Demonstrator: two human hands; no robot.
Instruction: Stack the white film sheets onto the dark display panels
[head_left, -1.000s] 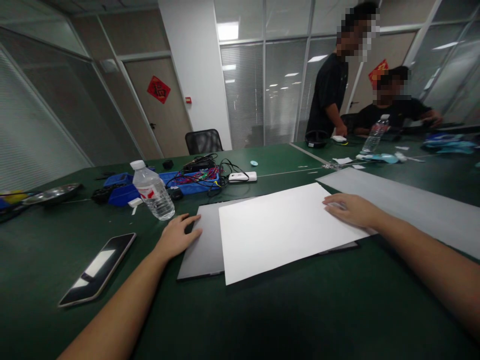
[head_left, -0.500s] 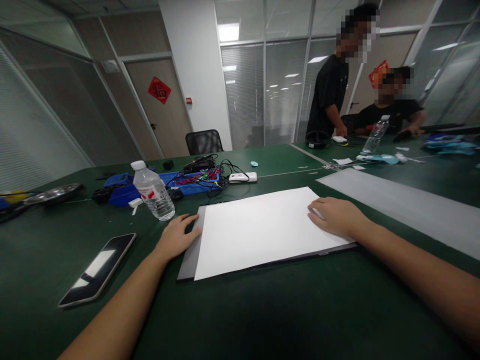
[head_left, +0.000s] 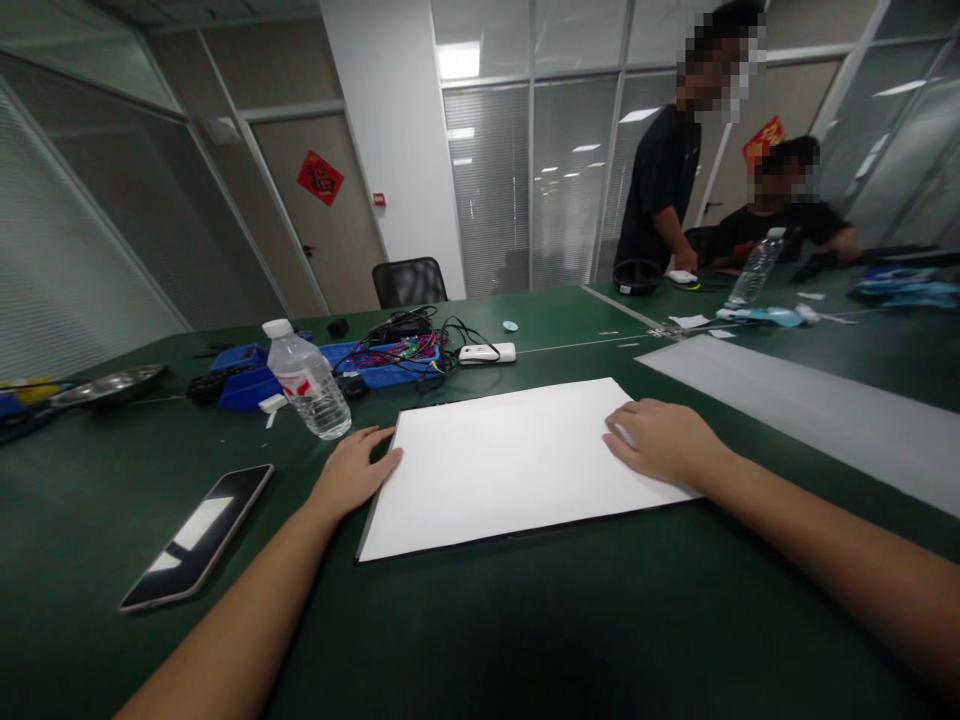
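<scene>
A white sheet of paper (head_left: 495,465) lies on a thin dark-edged board (head_left: 525,533), covering nearly all of it. My left hand (head_left: 352,468) rests at the left edge of both, thumb and fingers apart, the thumb tip touching the paper's border. Over the right end of the sheet is my right hand (head_left: 664,440), its fingers bent around the paper, with a bit of white showing between thumb and forefinger. The paper's right border is partly hidden beneath that hand. Just beyond my left hand stands a clear water bottle (head_left: 309,385).
A phone (head_left: 199,538) lies at the left on the green table (head_left: 480,640). Behind are a blue tray (head_left: 360,365) of tangled wires and a white power strip (head_left: 487,354). A long pale sheet (head_left: 810,420) lies at the right. Two people (head_left: 660,190) are across the table.
The paper has slid left over the board with my right hand, covering the grey strip that showed beside my left hand. My left hand has stayed in place.
</scene>
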